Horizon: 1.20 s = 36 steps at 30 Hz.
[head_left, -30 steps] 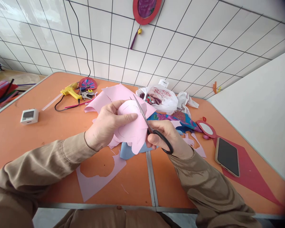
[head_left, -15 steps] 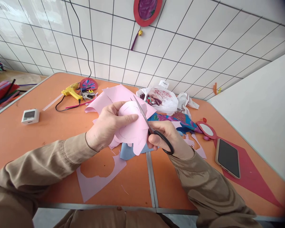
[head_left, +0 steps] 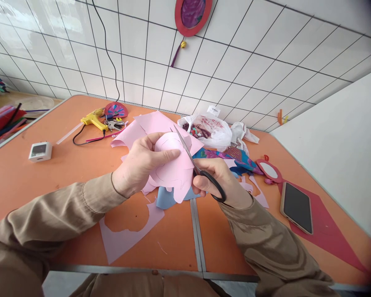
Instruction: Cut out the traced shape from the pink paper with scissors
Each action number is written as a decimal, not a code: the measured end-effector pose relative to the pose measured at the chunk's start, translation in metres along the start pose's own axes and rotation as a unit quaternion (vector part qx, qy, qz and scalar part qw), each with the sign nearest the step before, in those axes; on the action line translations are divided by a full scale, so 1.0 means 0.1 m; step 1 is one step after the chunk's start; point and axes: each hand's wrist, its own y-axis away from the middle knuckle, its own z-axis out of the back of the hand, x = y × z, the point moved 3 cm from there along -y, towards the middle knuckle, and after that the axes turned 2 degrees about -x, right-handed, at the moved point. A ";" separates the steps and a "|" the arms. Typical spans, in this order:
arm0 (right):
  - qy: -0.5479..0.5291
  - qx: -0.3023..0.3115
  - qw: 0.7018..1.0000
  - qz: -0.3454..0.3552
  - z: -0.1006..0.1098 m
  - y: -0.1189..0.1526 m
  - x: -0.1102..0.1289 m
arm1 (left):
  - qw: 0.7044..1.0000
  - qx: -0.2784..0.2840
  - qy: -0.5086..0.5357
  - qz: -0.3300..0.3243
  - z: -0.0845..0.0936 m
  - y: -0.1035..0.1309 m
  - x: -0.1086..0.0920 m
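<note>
My left hand pinches a piece of pink paper between thumb and fingers; curved lines are drawn on it. In my right hand are black-handled scissors, their blades pointing up and left at the paper's right part. Behind the held piece lies a larger pink sheet. A blue piece shows below it on the table, and a pink offcut with a curved cut-out lies nearer the front edge.
A yellow glue gun, keys and a white box are on the left of the orange table. Toward the back stands a plastic bag. At right, a phone rests on red sheet.
</note>
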 end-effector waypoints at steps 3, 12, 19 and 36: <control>0.006 0.005 1.000 0.001 0.01 0.00 -0.01 | 1.000 0.001 0.003 0.001 0.00 0.00 0.00; -0.003 0.012 0.999 0.030 0.02 -0.01 -0.06 | 1.000 -0.004 0.005 0.006 -0.01 0.01 -0.02; -0.004 0.010 1.000 0.014 0.01 0.00 -0.02 | 1.000 -0.011 0.003 0.005 -0.01 0.01 -0.02; -0.001 0.010 1.000 -0.002 0.01 0.01 -0.04 | 0.999 -0.027 0.001 -0.019 0.03 -0.02 -0.04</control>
